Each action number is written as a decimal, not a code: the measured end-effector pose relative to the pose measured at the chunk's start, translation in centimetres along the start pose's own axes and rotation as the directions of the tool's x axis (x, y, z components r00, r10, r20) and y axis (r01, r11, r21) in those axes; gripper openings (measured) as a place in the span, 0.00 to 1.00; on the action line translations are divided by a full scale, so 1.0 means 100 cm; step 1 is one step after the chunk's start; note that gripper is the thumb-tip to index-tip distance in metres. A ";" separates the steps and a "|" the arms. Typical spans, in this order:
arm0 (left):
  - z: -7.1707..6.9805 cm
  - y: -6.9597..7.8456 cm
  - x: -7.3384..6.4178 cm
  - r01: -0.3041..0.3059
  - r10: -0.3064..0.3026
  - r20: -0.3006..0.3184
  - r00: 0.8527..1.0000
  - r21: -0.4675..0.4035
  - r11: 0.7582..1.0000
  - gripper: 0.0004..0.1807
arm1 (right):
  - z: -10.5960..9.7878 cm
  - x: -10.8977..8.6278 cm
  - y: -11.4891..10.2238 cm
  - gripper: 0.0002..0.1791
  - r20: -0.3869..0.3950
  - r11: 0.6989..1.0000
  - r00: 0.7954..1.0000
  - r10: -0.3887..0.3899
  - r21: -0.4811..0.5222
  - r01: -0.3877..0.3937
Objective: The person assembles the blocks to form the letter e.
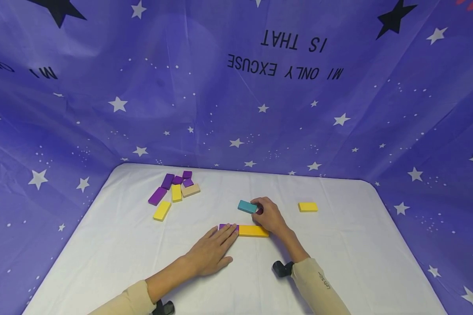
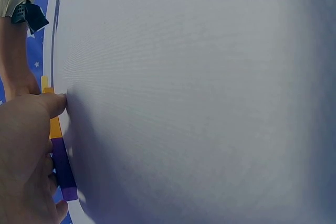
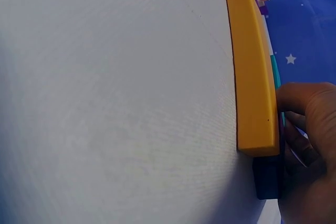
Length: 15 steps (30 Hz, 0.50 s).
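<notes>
My left hand lies flat with straight fingers over a purple block, partly covering it. An orange block sits end to end with that purple one, forming a row. Beyond the row, my right hand has its thumb and index finger curled round the right end of a teal block. A small dark purple patch shows inside the curl of those fingers. In the right wrist view the orange block hides most of the teal block; a dark block shows past its near end.
Several purple blocks, yellow blocks and a beige block lie grouped at the back left of the white table. A lone yellow block lies to the right. A starry blue cloth hangs behind.
</notes>
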<state>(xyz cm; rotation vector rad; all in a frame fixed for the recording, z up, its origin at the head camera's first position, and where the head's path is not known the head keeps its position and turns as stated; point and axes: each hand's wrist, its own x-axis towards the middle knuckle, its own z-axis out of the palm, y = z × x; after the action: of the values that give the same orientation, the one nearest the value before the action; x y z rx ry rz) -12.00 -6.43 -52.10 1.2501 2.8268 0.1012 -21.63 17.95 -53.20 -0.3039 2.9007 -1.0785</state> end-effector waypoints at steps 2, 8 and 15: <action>0.000 0.000 0.000 -0.004 0.004 -0.009 1.000 0.000 1.000 0.39 | 0.000 0.000 0.000 0.22 0.000 1.000 1.000 0.000 0.000 0.000; 0.000 0.000 0.000 -0.013 0.013 -0.021 1.000 0.006 1.000 0.39 | 0.001 0.000 0.000 0.22 0.000 1.000 1.000 0.012 0.009 -0.012; 0.001 0.000 0.001 0.001 -0.001 0.002 1.000 0.002 1.000 0.39 | 0.000 -0.001 -0.001 0.23 -0.002 1.000 1.000 0.019 0.013 -0.019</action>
<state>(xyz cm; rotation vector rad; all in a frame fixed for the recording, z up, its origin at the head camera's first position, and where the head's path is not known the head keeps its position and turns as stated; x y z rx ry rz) -12.05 -6.41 -52.16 1.2477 2.8268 0.0971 -21.55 17.90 -53.13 -0.2746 2.8912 -1.0946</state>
